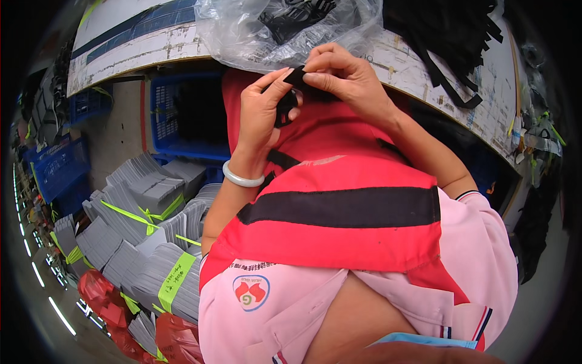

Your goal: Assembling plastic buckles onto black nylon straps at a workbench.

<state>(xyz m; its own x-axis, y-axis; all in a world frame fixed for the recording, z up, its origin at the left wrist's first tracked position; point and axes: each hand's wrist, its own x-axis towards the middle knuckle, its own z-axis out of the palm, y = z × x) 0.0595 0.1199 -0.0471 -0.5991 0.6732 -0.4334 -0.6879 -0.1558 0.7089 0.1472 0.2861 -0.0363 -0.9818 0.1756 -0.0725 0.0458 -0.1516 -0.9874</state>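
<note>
Close to the table's near edge, my left hand and my right hand meet over a small piece of black strap. Thumb and fingers of both hands pinch it, one hand at each side. More black material is gathered in the palm of my left hand; its shape is partly hidden by the fingers. Below the hands lies the red apron with a wide black band, over my lap. A white bangle is on my left wrist.
Ahead, a clear plastic bag with black straps lies on the worn white table. Black strips hang over its right side. To the left stand a blue crate and stacks of grey sheets tied with yellow-green bands, beside red bags.
</note>
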